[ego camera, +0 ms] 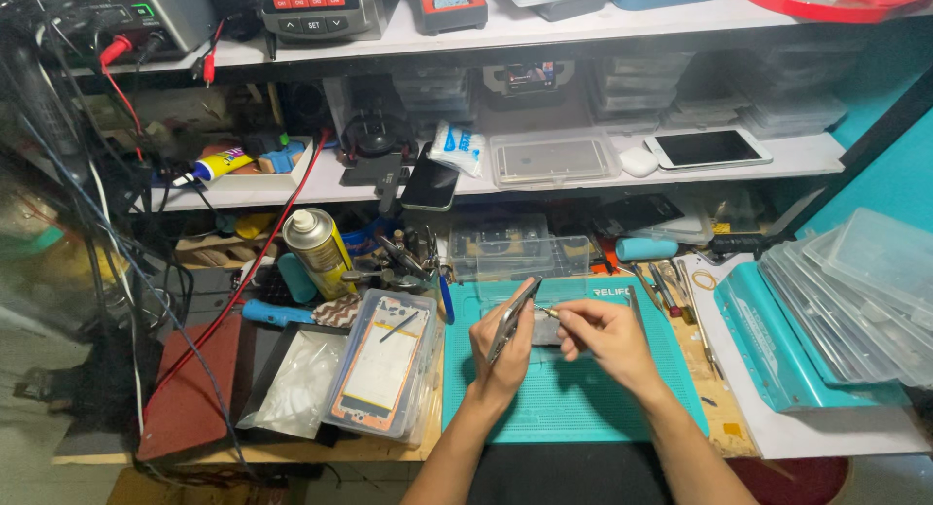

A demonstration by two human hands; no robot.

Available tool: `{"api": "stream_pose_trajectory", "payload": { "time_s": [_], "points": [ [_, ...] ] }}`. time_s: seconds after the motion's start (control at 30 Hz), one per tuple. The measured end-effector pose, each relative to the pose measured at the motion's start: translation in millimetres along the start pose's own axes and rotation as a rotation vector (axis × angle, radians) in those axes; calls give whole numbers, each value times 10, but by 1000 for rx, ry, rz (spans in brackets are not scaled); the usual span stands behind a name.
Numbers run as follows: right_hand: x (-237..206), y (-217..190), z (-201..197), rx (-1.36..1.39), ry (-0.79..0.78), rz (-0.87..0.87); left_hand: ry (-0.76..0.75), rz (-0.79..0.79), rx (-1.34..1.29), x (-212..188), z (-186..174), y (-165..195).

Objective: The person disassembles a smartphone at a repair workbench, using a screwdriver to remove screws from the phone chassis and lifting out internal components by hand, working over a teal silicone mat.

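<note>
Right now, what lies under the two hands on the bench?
A teal work mat lies under the left hand and right hand. A small flat grey part sits between them, mostly covered, so I cannot identify it. The left hand holds tweezers.

White tablet screen (708, 148) on shelf (807, 155)

yellow spray can (319, 249), white tablet (708, 148), clear trays (855, 301)
</note>
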State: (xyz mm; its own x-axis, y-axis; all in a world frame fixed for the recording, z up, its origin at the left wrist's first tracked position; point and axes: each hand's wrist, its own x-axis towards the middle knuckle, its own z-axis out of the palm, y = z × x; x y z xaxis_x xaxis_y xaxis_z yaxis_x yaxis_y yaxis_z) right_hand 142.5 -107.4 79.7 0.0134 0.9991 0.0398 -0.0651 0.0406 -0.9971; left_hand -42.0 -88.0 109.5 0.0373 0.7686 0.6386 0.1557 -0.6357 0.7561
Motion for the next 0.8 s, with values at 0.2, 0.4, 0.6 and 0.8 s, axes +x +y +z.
{"api": "stream_pose_trajectory", "payload": {
  "time_s": [0.2, 0.4, 0.6, 0.8],
  "points": [
    [-4, -10, 42, -4, 29, 62, 25, 0, -75, -61, -11, -56],
    [-29, -43, 70, -89, 27, 35, -18, -176, -52, -238, 77, -513],
    [-88, -76, 106, -235, 106, -54, -177, -536, -593, -366, 91, -898],
    [-125, -166, 52, -242, 152, -131, -164, -598, -756, -270, -44, -731]
  ]
}}
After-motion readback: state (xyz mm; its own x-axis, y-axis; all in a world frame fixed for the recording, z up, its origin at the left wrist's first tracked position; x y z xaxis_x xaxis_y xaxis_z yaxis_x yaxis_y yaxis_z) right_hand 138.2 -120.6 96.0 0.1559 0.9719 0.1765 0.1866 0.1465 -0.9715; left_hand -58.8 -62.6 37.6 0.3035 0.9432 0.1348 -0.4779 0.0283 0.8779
